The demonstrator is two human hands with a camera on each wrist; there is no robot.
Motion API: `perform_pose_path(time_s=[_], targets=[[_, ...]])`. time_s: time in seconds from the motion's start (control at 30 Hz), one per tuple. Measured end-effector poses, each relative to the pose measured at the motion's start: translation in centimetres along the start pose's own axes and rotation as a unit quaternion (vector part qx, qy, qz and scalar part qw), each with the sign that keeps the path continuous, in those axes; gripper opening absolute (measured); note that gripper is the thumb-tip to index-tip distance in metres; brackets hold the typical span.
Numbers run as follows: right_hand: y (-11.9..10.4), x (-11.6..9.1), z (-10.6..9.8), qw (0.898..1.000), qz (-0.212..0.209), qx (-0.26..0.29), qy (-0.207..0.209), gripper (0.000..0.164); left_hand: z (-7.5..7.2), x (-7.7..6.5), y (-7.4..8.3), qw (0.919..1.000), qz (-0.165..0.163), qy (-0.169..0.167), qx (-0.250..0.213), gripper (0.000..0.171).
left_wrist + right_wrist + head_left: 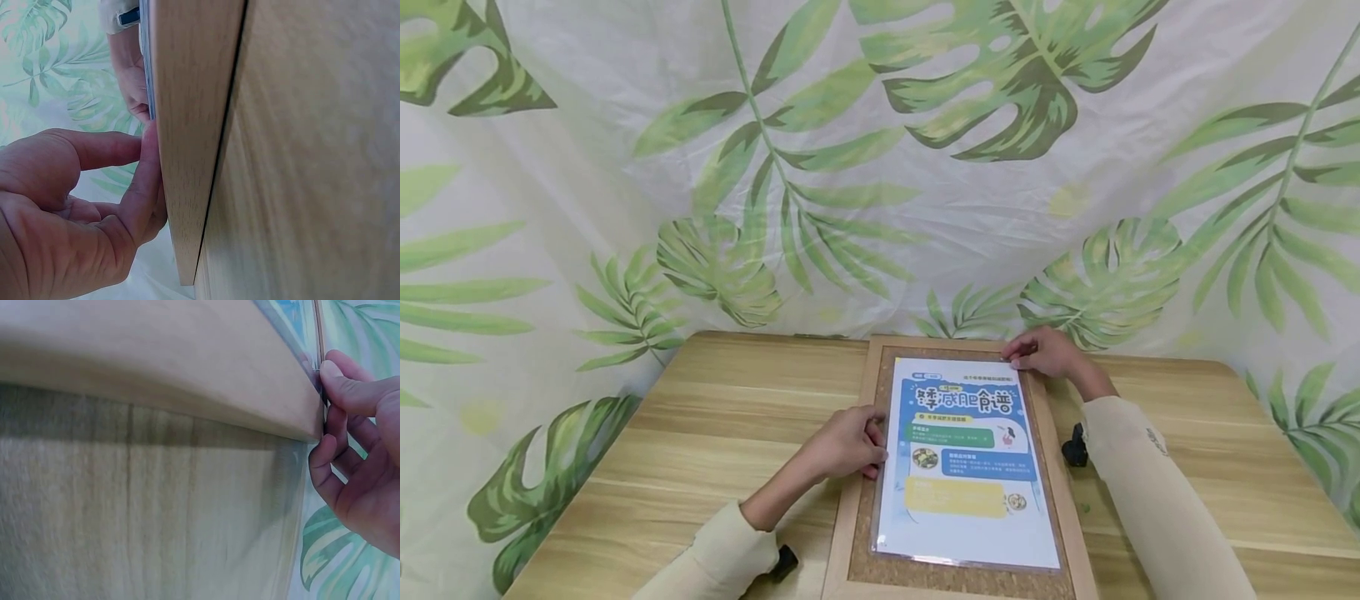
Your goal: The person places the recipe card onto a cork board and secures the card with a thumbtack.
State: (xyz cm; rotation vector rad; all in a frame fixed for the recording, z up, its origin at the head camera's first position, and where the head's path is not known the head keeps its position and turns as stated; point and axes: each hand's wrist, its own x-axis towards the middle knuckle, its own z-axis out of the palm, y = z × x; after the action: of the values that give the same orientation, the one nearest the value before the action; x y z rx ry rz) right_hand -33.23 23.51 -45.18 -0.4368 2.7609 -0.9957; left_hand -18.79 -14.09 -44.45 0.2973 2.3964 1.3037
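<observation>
Sheet [967, 462] lies on corkboard [925, 576] — right hand [1047, 354], curled, pinches top-right corner; left hand [850, 444], thumb-to-finger at left edge, grip unclear — likely positioning; next needs steady edges.

A pale leaf-print cloth [970, 242] hangs behind 1 wood-grain table [745, 392].

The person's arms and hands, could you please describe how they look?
The left hand and right hand are ungloved. The left sleeve and right sleeve are cream, the latter faintly marked near its cuff. A black piece shows beside each.
</observation>
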Motion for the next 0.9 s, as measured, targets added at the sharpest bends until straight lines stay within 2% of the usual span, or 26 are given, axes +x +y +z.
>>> perform_pose_path(time_s=[0.2, 0.47, 0.63, 0.9], targets=[[0.15, -0.02, 0.08, 1.000, -0.001, 0.005, 0.001, 0.017, 0.13, -0.04, -0.06, 1.0000, 0.003, 0.000, -0.003, 0.061], [0.09, -0.03, 0.29, 1.000, 0.017, 0.016, 0.002, 0.022, 0.21, 0.00, 0.05, 1.0000, -0.003, -0.001, -0.006, 0.061], [-0.08, 0.01, 0.36, 1.000, 0.028, 0.006, 0.005, 0.023, 0.18, 0.02, -0.04, 1.0000, 0.005, -0.002, -0.005, 0.060], [-0.44, 0.22, 0.52, 0.999, 0.043, -0.008, 0.018, 0.025, -0.04, 0.03, 0.25, 1.0000, -0.004, -0.002, -0.004, 0.060]])
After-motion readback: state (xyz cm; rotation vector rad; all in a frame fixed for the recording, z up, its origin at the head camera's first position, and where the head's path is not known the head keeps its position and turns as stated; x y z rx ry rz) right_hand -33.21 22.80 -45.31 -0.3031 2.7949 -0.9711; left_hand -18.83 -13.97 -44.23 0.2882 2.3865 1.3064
